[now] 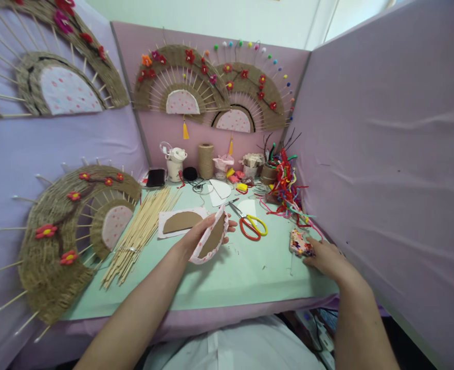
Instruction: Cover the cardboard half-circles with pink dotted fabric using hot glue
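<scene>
My left hand (211, 226) is closed on a half-round cardboard piece (213, 237), tilted up above the table, with white pink-dotted fabric gathered around its edge. At the right, my right hand (325, 257) has thumb and fingers at the right edge of a small floral-patterned pad (299, 242), from which a thin thread trails. Its fingertips are partly hidden. Behind my left hand, another half-round cardboard piece (180, 222) lies flat on a rectangle of dotted fabric (165, 234). Scissors (250, 228) with red and yellow handles lie open between my hands.
A bundle of thin wooden sticks (134, 236) lies at left, beside a twine-wrapped fan (49, 241). Along the back stand a twine spool (206, 160), cups and a heap of pipe cleaners (286, 177). White paper shapes (219, 190) lie mid-table. Fabric-covered panels (381, 154) enclose the table.
</scene>
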Demonstrator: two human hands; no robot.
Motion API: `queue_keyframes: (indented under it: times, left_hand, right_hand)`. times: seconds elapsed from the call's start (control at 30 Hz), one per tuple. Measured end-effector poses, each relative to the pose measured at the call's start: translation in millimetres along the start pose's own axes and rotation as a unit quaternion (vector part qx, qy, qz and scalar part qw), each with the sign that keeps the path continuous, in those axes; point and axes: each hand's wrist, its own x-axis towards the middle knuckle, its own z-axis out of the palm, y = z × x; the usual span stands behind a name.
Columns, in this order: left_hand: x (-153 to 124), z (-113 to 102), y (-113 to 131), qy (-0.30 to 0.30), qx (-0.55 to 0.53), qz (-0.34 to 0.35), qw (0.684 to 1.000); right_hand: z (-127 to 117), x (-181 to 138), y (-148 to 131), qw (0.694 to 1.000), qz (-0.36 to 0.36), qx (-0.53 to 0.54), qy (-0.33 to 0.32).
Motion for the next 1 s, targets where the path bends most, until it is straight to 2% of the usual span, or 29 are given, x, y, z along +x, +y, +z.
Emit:
queue_keyframes:
  times: [0.07,0.13,0.23,0.3,0.33,0.4,0.6,0.7,0.8,0.9,1.0]
  left_hand:
    - [1,1,0,0.000,0.032,0.004,0.999]
    - [2,4,-1,-0.003,0.073,0.008,0.997]
    - [3,8,-3,0.001,0.124,0.018,0.992]
    - [4,11,-5,0.010,0.145,0.025,0.989]
    - [5,12,-6,0.016,0.153,0.028,0.988]
    - [6,13,-7,0.030,0.164,0.037,0.985]
    - [9,13,-11,0.036,0.196,0.081,0.977]
    - [10,12,-13,0.036,0.215,0.082,0.972]
    - [11,12,-15,0.039,0.227,0.085,0.969]
    - [10,11,-13,0.029,0.198,0.064,0.978]
    - [4,10,-9,-0.007,0.115,0.027,0.993]
  right_hand:
    - [-15,-12,-22,0.998,-0.006,0.019,0.052]
    - [-34,-24,-57,0.979,-0.091,0.117,0.141]
    - [-58,-35,-120,0.890,-0.219,0.338,0.214]
    - [-65,-36,-155,0.841,-0.241,0.426,0.230]
    - [-66,-34,-169,0.824,-0.244,0.454,0.235]
    - [-65,-30,-186,0.811,-0.227,0.483,0.238]
    - [-57,-21,-198,0.804,-0.174,0.515,0.239]
    - [-55,-23,-200,0.807,-0.187,0.504,0.245]
    - [-56,-27,-200,0.818,-0.229,0.460,0.259]
    - [-59,-29,-194,0.813,-0.248,0.465,0.249]
    - [-64,-25,-183,0.786,-0.203,0.538,0.226]
